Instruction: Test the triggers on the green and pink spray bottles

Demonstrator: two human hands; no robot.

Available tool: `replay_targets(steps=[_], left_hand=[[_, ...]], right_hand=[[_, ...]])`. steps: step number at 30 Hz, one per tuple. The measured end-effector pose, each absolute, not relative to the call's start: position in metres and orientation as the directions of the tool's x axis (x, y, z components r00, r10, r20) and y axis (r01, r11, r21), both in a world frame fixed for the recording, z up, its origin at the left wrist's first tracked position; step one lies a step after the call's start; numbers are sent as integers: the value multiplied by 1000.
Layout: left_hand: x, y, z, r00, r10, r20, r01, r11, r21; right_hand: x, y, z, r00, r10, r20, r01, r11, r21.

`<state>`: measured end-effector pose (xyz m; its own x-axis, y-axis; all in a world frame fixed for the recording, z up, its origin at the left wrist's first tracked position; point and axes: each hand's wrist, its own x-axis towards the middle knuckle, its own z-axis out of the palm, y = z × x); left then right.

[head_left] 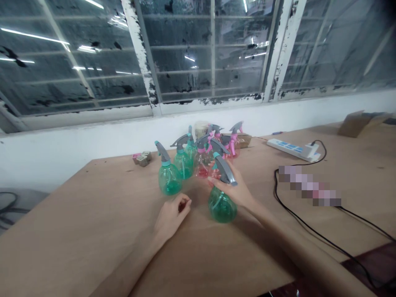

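My right hand (pixel 243 194), working beneath a barred window in flaking white frames (pixel 185 66), was closed around the neck of a rounded, clear green plastic spray bottle with a grey trigger head (pixel 222 207), thumb on the near side. The bottle stood slightly right of centre, over the near part of a tan wooden table (pixel 93 231); I could not tell whether its base touched the wood. My left hand (pixel 170 216) was just left of it, fingers loosely curled toward the thumb; I could not tell whether the tips met, and saw nothing in its grip.

Farther off, three matching green spray bottles (pixel 169 181) stood to the left of a cluster of clear spray bottles with pink collars and red liquid (pixel 202 165). A pale round tub (pixel 200 129) sat behind them. Small grey blocks (pixel 142 159) lay far left. To the far right were a white power strip with blue sockets (pixel 287 147) and a brown cardboard box (pixel 354 125).
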<state>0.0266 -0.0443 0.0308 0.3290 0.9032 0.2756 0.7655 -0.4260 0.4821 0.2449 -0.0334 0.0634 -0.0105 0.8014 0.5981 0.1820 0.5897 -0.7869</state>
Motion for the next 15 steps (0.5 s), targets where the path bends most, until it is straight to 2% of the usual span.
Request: replay_targets(steps=[10,15], left_hand=[[27,-45,31,323,905,278,768,-422,482],[27,-45,31,328,906,267,762,-421,492]], right_hand=[[245,-27,61,-8,834,552,136,548,-825],[247,-27,62,-14,840,542,168,537,-827]])
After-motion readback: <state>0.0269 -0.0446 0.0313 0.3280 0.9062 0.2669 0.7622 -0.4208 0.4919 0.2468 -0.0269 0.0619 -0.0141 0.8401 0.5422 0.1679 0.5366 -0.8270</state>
